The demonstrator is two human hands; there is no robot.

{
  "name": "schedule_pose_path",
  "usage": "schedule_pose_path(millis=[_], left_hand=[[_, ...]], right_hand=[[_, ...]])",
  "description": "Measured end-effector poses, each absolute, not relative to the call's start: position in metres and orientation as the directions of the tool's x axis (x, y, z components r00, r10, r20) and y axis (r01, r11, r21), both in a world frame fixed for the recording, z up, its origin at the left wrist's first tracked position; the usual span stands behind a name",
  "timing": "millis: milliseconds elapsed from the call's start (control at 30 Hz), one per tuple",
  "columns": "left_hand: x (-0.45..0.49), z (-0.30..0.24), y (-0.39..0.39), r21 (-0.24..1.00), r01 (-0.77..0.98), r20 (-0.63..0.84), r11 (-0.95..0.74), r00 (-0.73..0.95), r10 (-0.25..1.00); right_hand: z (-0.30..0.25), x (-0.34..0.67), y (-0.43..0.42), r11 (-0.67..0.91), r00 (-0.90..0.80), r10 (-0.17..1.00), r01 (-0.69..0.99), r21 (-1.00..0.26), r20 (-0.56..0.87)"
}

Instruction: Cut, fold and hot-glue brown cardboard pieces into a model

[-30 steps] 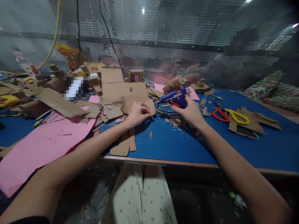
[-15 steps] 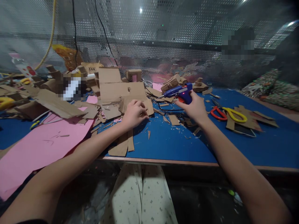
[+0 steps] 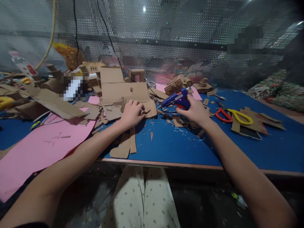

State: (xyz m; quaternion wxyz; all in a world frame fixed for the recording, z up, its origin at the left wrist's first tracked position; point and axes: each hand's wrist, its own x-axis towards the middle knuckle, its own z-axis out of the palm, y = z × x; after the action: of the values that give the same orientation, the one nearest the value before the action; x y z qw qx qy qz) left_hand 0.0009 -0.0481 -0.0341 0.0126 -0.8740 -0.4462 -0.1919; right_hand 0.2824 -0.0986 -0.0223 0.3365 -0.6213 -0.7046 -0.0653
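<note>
**Glue gun in hand, some cardboard built up, plenty loose**

Near edge of blue desk [image 3: 171, 148]: flat brown cardboard offcuts [image 3: 121, 148], unattached. Pink paper sheet [image 3: 47, 152] overhangs that edge at left. Left hand [image 3: 132, 114]: fingers loosely curled over ribbed brown corrugated piece [image 3: 152, 109]; can't tell if it pinches anything. Right hand [image 3: 196, 111]: wrapped round blue plastic glue gun [image 3: 174, 98], red light lit, nozzle just beside ribbed piece, apparently not touching. Scissors with red and yellow handles [image 3: 231, 111] idle toward right edge. Behind left hand: large tan cardboard panels [image 3: 114, 91]. Toward far edge: small boxy cardboard part with pink opening [image 3: 136, 76], looks assembled. My read: partway; ribbed piece in work, no bond visible, offcuts unused.
</note>
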Motion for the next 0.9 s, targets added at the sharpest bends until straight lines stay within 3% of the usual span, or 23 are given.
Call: schedule_pose_path(millis=[300, 600, 900], left_hand=[[0.001, -0.04, -0.043, 0.12, 0.792, 0.29, -0.598, 0.548, 0.784], [0.005, -0.04, -0.046, 0.169, 0.728, 0.269, -0.664, 0.614, 0.742], [0.009, -0.039, -0.041, 0.17, 0.737, 0.107, -0.654, 0.646, 0.756]], right_hand=[[-0.034, 0.276, -0.096, 0.237, -0.152, 0.857, 0.965, -0.116, 0.492], [-0.035, 0.271, -0.097, 0.213, -0.155, 0.886, 0.973, -0.087, 0.436], [-0.034, 0.269, -0.098, 0.221, -0.166, 0.897, 0.971, -0.09, 0.409]])
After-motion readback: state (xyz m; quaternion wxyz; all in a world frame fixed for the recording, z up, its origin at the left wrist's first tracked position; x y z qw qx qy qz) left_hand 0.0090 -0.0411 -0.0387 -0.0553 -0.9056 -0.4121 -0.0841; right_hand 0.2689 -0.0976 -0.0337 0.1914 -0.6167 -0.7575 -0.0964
